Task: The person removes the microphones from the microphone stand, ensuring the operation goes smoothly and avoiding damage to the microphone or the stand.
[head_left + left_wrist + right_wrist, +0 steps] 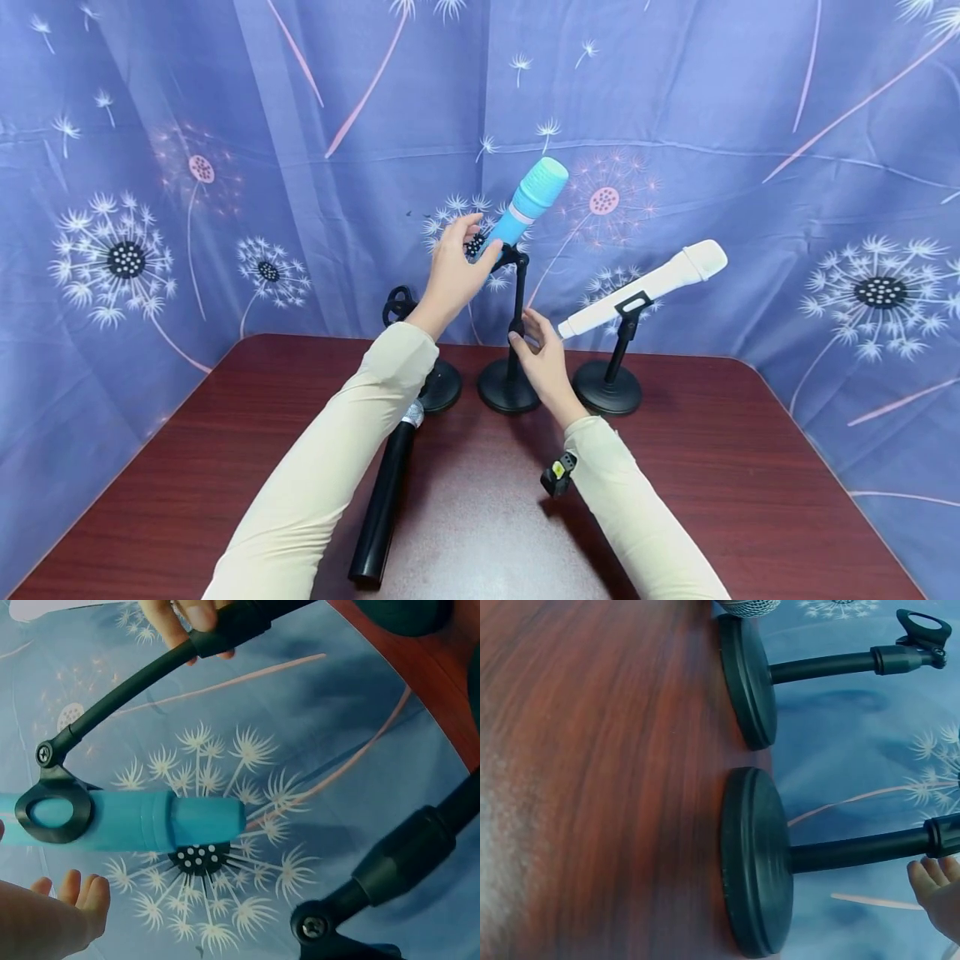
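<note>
A light-blue microphone [527,200] rests tilted in the clip of the middle black stand [521,287]. My left hand [456,262] is beside its lower part, fingers spread and thumb near the clip. In the left wrist view the fingers of that hand [71,915] are apart from the microphone [127,820], whose tail end passes through the clip ring. My right hand [542,354] grips the joint on the stand's pole, thumb on one side and fingers on the other. Only some fingertips of it [939,889] show in the right wrist view.
A white microphone [645,287] leans in another stand [607,392] to the right. At left, partly behind my left arm, is a third stand [441,387] with a bare clip. A black microphone [386,500] lies on the brown table [712,483]. Behind hangs a blue dandelion-print curtain [300,125].
</note>
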Tool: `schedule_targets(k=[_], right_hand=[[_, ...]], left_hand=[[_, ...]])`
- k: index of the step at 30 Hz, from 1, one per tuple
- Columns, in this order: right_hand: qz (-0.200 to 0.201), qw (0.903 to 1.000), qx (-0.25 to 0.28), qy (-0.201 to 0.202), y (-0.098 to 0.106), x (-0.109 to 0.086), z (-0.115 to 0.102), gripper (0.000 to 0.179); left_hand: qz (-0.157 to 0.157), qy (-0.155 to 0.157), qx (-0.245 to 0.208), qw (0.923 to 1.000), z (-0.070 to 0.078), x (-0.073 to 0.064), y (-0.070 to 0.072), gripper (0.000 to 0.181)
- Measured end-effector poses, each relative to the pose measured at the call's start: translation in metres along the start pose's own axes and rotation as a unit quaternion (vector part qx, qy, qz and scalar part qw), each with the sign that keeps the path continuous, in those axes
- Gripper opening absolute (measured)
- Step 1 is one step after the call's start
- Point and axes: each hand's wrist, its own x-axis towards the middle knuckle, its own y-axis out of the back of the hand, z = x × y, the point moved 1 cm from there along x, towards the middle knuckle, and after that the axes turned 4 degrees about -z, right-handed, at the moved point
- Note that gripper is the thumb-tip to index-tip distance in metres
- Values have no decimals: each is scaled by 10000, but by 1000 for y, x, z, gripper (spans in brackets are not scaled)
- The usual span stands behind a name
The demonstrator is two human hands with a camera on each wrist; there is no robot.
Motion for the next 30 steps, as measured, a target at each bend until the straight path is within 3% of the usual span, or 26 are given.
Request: schedule_targets(k=[8, 18, 30], right_hand=[[61, 9998, -191, -54, -4, -2, 2, 48], [108, 9997, -189, -96, -5, -4, 6, 40], [208, 9994, -195, 173, -4, -1, 12, 30]], left_hand=[[-285, -53, 113, 9995, 7, 4, -7, 56], [-302, -93, 275, 9991, 7, 6, -13, 53], [-272, -57, 279, 9992, 7, 6, -14, 50]])
